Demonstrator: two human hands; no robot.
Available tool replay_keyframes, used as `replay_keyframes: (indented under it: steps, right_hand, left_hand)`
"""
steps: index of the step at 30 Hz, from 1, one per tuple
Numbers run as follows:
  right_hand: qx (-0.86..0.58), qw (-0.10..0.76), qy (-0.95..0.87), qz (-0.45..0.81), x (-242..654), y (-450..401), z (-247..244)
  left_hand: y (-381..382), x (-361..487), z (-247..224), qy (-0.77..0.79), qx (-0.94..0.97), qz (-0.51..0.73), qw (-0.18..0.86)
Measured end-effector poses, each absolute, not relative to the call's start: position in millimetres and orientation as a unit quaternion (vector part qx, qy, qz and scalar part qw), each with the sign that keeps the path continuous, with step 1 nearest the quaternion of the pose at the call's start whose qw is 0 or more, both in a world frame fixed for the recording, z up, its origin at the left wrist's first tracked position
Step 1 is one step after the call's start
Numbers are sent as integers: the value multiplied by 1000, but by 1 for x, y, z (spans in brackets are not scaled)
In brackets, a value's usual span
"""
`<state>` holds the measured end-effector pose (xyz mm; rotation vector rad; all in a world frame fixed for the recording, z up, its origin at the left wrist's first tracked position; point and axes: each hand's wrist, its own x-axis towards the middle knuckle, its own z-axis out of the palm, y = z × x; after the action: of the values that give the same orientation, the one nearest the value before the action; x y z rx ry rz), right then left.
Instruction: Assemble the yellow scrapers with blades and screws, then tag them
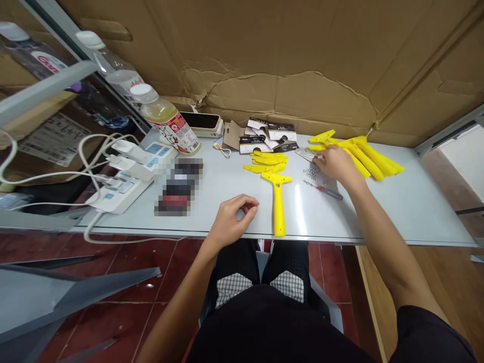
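My left hand (235, 217) rests near the table's front edge, its fingers curled in and nothing visible in them. Right of it lies a yellow plastic scraper handle (279, 209), its wide head pointing away from me. My right hand (336, 162) reaches to the back right, fingertips closed at a small pile of thin metal plates (303, 153). Just below are many small screws (312, 174) and a screwdriver (325, 190). Several yellow head pieces (268, 160) are stacked behind the scraper handle. More yellow handles (372, 156) lie in a heap beyond my right hand.
Black-and-white cardboard packages (268, 135) lie at the back against a cardboard wall (276, 50). To the left are a drink bottle (177, 128), a phone-like device (202, 123), a short cable (222, 149) and power strips (124, 189) with white cords. A blurred-out item (179, 186) lies nearby.
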<state>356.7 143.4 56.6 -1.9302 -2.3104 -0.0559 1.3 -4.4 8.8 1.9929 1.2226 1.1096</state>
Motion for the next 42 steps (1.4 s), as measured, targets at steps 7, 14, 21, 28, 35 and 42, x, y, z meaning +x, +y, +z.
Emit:
replay_keyframes:
  steps: [7,14,21,28,35,42]
  right_hand:
    - [-648,47,-760,-10,360,160,48]
    - [-635,84,-768,-30,363,162,37]
    - [-610,160,-776,9,360,161,41]
    - [-531,401,-640,386,316,116,64]
    - [-459,388,-525,603,283,93,50]
    - [-465,377,-499,627,294,89,45]
  left_hand:
    - [3,18,19,547,691,357,311]
    - [6,71,23,641,718,214,167]
    - [13,70,11,640,719,238,131]
    - [15,64,22,653,653,297,244]
    - [8,76,22,604,646,336,323]
    - [37,58,28,547,633,368,405]
